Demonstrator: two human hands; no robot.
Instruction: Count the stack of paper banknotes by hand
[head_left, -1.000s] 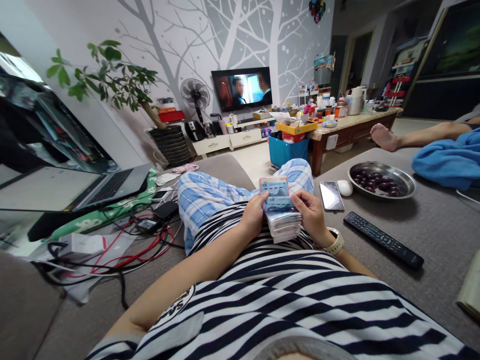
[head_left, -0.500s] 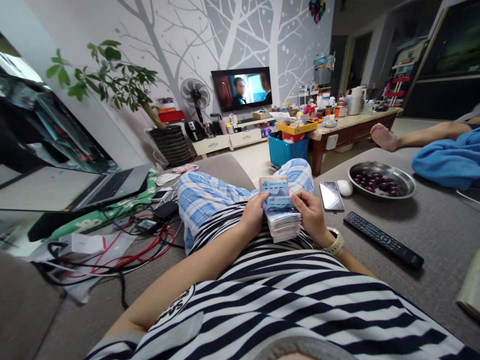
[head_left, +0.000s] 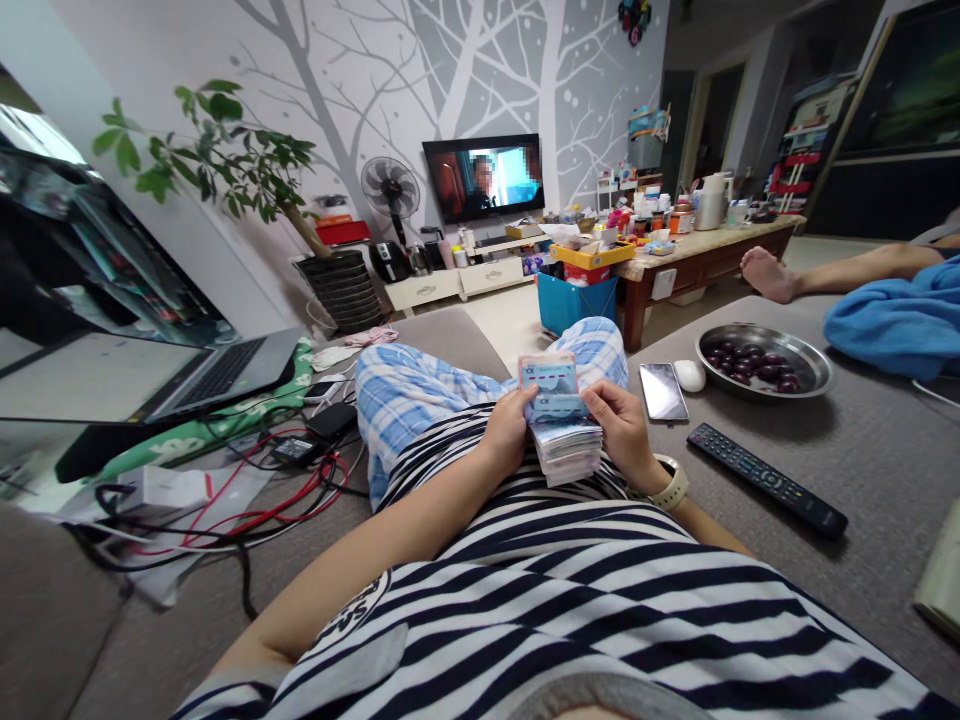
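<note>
A thick wad of banknotes (head_left: 568, 455), bluish and pinkish with pale edges, is held over my lap, its near part folded down towards me. My left hand (head_left: 508, 428) is closed on the wad's left side, thumb on top of the notes. On the other side my right hand (head_left: 616, 425) pinches the right edge of a blue note between thumb and fingers. The fingers beneath the wad are hidden. A pale watch (head_left: 670, 484) is on my right wrist.
On the sofa to the right lie a phone (head_left: 663, 391), a white mouse (head_left: 689, 375), a remote control (head_left: 766, 480) and a steel bowl (head_left: 817, 375) of dark round fruit. Another person's foot (head_left: 769, 275) rests beyond. Tangled cables (head_left: 247, 525) and a laptop (head_left: 225, 370) are left.
Both hands and the wad stay almost exactly in place. The top notes shift very slightly; the picture on the television changes a little.
</note>
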